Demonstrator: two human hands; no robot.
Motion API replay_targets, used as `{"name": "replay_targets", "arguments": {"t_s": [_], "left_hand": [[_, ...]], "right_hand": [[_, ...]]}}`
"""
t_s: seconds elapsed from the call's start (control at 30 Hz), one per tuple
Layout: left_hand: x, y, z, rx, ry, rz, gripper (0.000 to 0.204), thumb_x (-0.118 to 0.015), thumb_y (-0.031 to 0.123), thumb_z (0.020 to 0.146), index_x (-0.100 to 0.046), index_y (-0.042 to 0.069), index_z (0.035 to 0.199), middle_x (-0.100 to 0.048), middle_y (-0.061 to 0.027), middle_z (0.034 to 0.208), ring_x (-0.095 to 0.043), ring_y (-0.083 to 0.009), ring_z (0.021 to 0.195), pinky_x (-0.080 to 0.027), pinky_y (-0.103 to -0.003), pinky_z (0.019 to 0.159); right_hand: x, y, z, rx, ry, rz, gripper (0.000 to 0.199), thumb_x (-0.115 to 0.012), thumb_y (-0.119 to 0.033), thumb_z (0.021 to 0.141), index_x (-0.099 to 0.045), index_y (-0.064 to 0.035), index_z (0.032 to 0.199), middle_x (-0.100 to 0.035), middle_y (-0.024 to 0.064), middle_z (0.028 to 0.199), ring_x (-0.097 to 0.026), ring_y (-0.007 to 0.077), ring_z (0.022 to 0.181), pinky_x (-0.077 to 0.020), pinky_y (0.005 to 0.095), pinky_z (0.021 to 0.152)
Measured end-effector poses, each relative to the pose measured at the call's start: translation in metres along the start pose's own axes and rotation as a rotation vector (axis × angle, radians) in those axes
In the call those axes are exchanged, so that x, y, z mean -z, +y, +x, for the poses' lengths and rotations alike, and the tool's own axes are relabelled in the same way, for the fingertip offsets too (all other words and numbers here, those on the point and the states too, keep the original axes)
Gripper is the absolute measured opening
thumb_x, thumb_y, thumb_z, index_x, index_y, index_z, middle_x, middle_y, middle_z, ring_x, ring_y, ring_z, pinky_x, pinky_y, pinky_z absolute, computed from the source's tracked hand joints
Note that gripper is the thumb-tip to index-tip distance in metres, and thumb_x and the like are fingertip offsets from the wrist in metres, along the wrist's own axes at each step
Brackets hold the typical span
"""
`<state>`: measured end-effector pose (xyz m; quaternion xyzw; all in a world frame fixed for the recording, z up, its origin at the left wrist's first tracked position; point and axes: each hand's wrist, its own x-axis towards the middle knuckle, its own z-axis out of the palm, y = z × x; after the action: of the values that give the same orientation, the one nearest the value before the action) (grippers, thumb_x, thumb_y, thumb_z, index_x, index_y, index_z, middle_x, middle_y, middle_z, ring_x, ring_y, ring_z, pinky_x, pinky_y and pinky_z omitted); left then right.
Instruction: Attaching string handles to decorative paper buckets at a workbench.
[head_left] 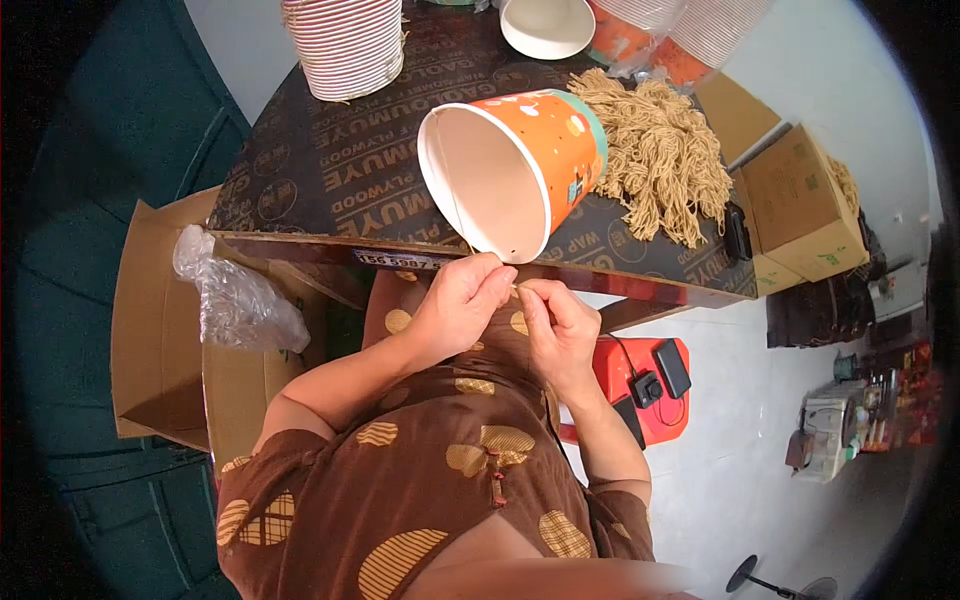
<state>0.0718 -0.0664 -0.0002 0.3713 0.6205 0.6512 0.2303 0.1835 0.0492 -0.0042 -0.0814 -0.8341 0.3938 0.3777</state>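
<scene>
Left hand: the left hand (455, 305) sits at 6 o'clock of the paper bucket, just under its rim; fingers (490, 272) curled together, pinched on a thin string (452, 195)
Right hand: the right hand (560, 330) lies just beside the left at its 3 o'clock, touching it; fingers (535, 296) bent together on the same string end
Bucket: an orange paper bucket (520, 170) lies tilted on its side on the desk (330, 170), white mouth facing the person; its lower rim reaches the desk's near edge
String: runs down the inside wall to the rim, where both hands meet
Cord pile: tan cords (655, 160) heaped at 3 o'clock of the bucket, touching it
Stack: nested buckets (345, 45) at 11 o'clock, well apart
Box: open carton (160, 320) with a clear plastic bag (235, 300) at 9 o'clock of the hands
</scene>
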Motion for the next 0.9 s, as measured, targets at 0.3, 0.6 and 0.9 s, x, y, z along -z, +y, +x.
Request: {"name": "replay_targets", "arguments": {"t_s": [0.3, 0.6, 0.9], "left_hand": [[0.006, 0.001, -0.006, -0.076, -0.026, 0.186, 0.013, -0.056, 0.008, 0.095, -0.052, -0.001, 0.085, -0.052, -0.008, 0.069, -0.048, -0.017, 0.064, -0.043, -0.034, 0.061], [0.011, -0.001, -0.008, -0.036, -0.04, 0.313, 0.007, -0.062, 0.001, 0.089, -0.055, 0.002, 0.091, -0.054, -0.0043, 0.078, -0.051, -0.0128, 0.073, -0.044, -0.028, 0.068], [0.016, 0.002, 0.018, -0.586, 0.109, 0.889, 0.03, -0.073, -0.002, 0.07, -0.057, 0.006, 0.094, -0.057, -0.009, 0.102, -0.053, -0.0324, 0.097, -0.042, -0.043, 0.081]], "right_hand": [[0.004, 0.006, -0.001, -0.269, -0.11, 0.223, 0.008, -0.071, -0.003, 0.086, -0.071, 0.0008, 0.094, -0.07, 0.0067, 0.077, -0.063, 0.0102, 0.068, -0.0497, 0.0257, 0.061], [0.008, 0.011, 0.004, -0.28, -0.164, 0.229, 0.007, -0.071, -0.004, 0.087, -0.072, 0.0014, 0.092, -0.071, 0.0026, 0.081, -0.061, 0.0054, 0.073, -0.0492, 0.0217, 0.065], [0.012, 0.012, 0.002, -0.385, -0.085, 0.373, 0.005, -0.069, 0.0, 0.087, -0.07, 0.0017, 0.092, -0.06, -0.0024, 0.072, -0.049, 0.0032, 0.063, -0.0408, 0.0196, 0.057]]}}
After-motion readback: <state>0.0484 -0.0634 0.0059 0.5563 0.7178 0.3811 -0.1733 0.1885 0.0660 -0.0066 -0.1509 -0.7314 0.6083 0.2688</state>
